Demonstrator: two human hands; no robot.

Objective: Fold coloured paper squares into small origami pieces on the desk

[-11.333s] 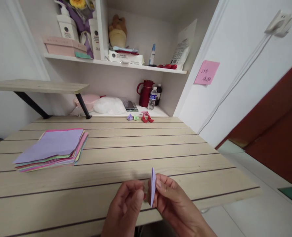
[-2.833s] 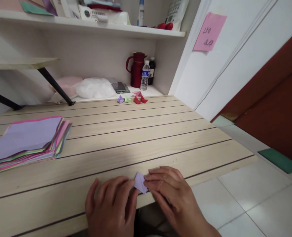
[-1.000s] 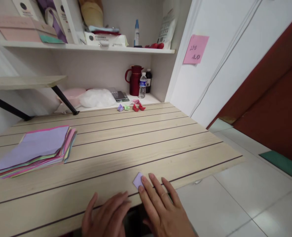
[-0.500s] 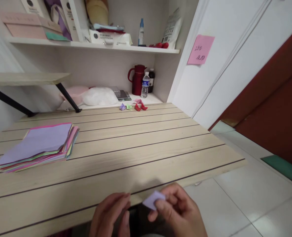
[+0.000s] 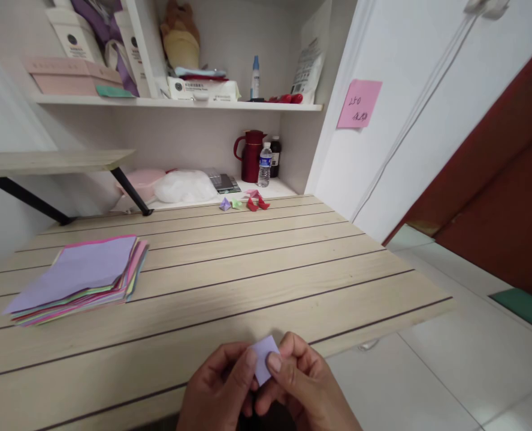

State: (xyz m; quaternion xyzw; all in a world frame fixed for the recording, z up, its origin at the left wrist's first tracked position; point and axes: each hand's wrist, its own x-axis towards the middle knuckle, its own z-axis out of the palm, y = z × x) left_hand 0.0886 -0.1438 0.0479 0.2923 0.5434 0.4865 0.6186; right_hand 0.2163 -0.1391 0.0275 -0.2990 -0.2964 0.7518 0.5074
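A small folded piece of purple paper [image 5: 263, 360] is pinched between both my hands, just above the near edge of the table. My left hand [image 5: 223, 383] grips its left side, with the thumb on top. On the right side, my right hand [image 5: 304, 380] holds it between thumb and curled fingers. At the left of the table lies a stack of coloured paper sheets [image 5: 90, 263], a purple one uppermost. Small folded paper pieces stand at the table's far edge: a purple one [image 5: 225, 204], a green one [image 5: 236, 204] and red ones [image 5: 252, 205].
The striped wooden table [image 5: 230, 263] ends at the right above a tiled floor. A small raised shelf [image 5: 54, 160] stands at the back left. Behind are a red jug [image 5: 250, 157], a water bottle [image 5: 265, 164] and a white bag [image 5: 185, 187]. A pink note [image 5: 359, 104] hangs on the wall.
My left hand has moved right and closed on the folded purple paper, which only my right hand held before. The camera view has tilted slightly upward.
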